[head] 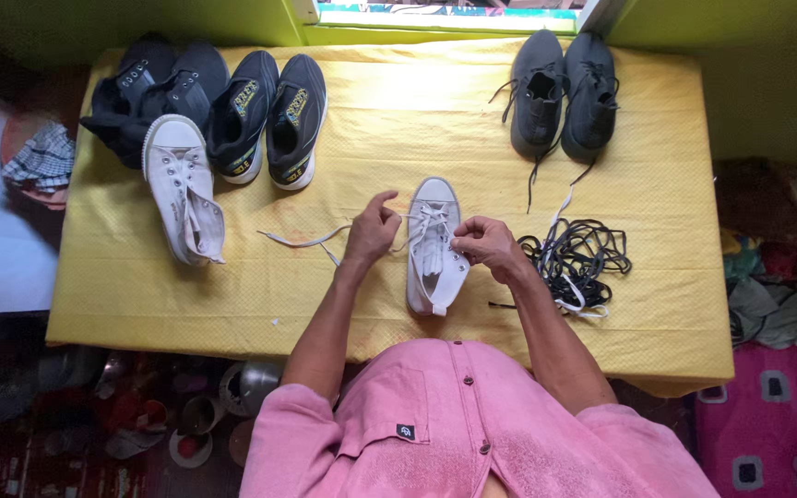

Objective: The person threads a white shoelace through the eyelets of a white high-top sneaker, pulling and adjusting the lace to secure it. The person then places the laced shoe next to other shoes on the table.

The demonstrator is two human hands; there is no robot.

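On the yellow tabletop (pixel 232 304), the white sneaker (pixel 435 267) is lying at centre. Left of it, the left hand (pixel 373 229) is pinching the white lace (pixel 302 242), which is trailing limp and light. Right of it, the right hand (pixel 483 243) is gripping the soft canvas by the eyelets. Further right, loose laces (pixel 578 263) are lying tangled.

Lighting, head cam: your daylight comes from window (pixel 445 14) at top; glare washes bench (pixel 398 92) cloth centre. Floor areas L/R dim. Slight wide-angle bend at edges; focus sharp mid-frame.
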